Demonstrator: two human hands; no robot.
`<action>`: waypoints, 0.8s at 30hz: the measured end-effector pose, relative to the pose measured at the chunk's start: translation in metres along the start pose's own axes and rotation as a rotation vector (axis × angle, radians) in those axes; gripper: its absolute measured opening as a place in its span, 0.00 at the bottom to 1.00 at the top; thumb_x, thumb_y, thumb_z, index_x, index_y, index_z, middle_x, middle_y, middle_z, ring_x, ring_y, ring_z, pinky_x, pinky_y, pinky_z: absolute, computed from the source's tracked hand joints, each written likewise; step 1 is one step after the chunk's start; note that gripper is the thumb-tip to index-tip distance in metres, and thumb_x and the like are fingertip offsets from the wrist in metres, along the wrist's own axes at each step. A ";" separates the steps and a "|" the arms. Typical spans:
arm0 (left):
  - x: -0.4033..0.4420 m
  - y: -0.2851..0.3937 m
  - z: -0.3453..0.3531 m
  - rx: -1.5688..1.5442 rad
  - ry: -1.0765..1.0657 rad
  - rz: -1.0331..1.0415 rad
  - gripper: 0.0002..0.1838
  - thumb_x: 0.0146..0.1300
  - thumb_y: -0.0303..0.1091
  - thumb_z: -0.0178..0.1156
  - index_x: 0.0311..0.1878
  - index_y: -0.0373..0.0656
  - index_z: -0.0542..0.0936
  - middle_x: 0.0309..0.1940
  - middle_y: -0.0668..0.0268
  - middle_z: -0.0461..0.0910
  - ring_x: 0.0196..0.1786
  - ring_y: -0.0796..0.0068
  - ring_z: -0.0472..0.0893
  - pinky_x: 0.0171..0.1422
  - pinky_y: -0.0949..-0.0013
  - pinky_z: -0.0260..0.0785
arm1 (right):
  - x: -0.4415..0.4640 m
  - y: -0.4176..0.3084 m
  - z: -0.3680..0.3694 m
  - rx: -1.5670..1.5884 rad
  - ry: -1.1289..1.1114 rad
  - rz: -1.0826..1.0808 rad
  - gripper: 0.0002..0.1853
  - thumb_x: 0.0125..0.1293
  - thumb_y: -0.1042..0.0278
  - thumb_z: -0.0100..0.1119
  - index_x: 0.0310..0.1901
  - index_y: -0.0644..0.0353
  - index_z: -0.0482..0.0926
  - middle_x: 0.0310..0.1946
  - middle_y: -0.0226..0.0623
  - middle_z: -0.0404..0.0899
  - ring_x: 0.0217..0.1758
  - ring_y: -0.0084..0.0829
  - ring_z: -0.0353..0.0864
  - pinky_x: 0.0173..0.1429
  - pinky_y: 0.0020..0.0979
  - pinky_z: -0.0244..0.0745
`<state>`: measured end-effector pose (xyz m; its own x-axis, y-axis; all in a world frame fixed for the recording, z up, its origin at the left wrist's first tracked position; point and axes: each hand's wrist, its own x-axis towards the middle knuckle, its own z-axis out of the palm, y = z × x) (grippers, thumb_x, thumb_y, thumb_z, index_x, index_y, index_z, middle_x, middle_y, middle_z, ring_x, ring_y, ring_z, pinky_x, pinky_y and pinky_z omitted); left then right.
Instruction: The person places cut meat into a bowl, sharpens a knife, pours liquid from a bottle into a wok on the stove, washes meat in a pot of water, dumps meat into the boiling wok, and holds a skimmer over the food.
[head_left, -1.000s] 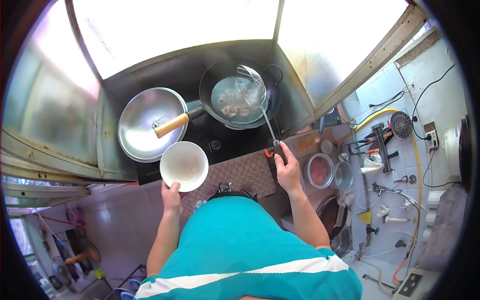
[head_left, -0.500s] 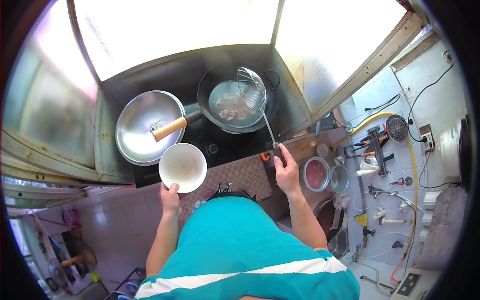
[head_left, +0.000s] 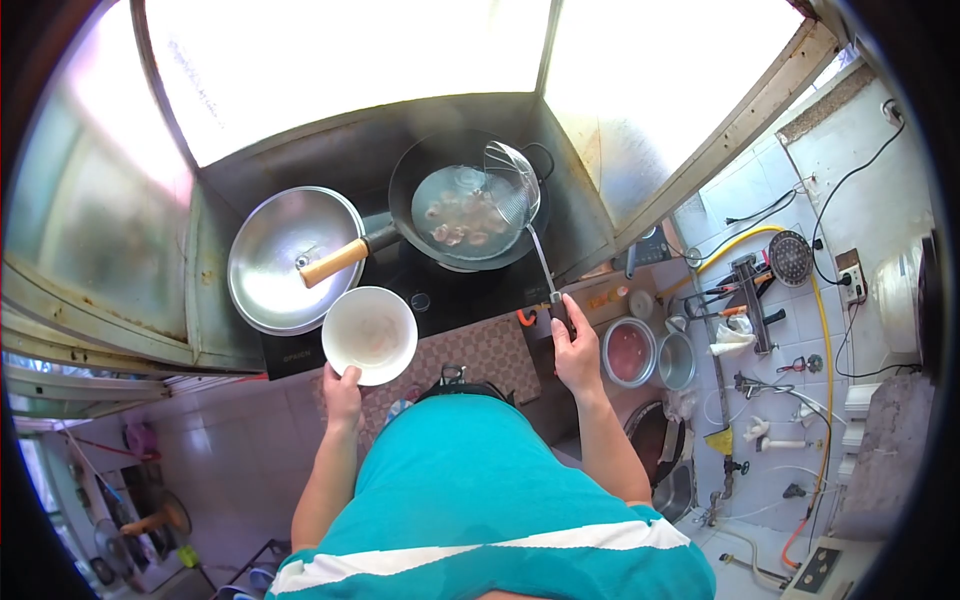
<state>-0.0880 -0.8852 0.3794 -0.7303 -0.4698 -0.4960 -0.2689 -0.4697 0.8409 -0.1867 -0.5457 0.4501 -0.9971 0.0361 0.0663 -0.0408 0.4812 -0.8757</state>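
My left hand [head_left: 343, 393] is closed on the near rim of a white bowl [head_left: 369, 336], its thumb over the edge. The bowl's inside looks wet, with no food in it that I can make out. My right hand [head_left: 577, 350] grips the dark handle of a wire skimmer [head_left: 514, 186]. The skimmer's basket hangs over the right side of a dark wok [head_left: 402, 190] on the stove. Pale pinkish pieces of food [head_left: 462, 221], perhaps meat, lie in cloudy liquid in the wok. The wok's wooden handle [head_left: 335, 263] points left toward me.
A large metal lid or pan [head_left: 262, 255] lies left of the wok on the black cooktop [head_left: 430, 294]. A metal bowl with pink contents [head_left: 629, 352] and a metal pot [head_left: 676, 362] stand at the right. Metal walls enclose the stove. Hoses and tools hang on the right wall.
The skimmer has shifted slightly right and down in the view relative to the wok. The pieces in the wok look a little more spread. The bowl stays in my left hand, moved slightly right.
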 end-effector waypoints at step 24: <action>-0.008 -0.016 0.012 0.012 -0.002 0.019 0.24 0.59 0.25 0.53 0.61 0.37 0.67 0.51 0.60 0.75 0.49 0.68 0.80 0.43 0.64 0.80 | 0.001 0.013 -0.015 0.033 -0.010 0.028 0.24 0.69 0.68 0.54 0.64 0.69 0.69 0.58 0.54 0.75 0.64 0.44 0.74 0.67 0.35 0.66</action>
<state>-0.0854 -0.8653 0.3719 -0.7368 -0.4772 -0.4791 -0.2622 -0.4514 0.8529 -0.1872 -0.5259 0.4461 -0.9985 0.0406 0.0372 -0.0148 0.4511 -0.8923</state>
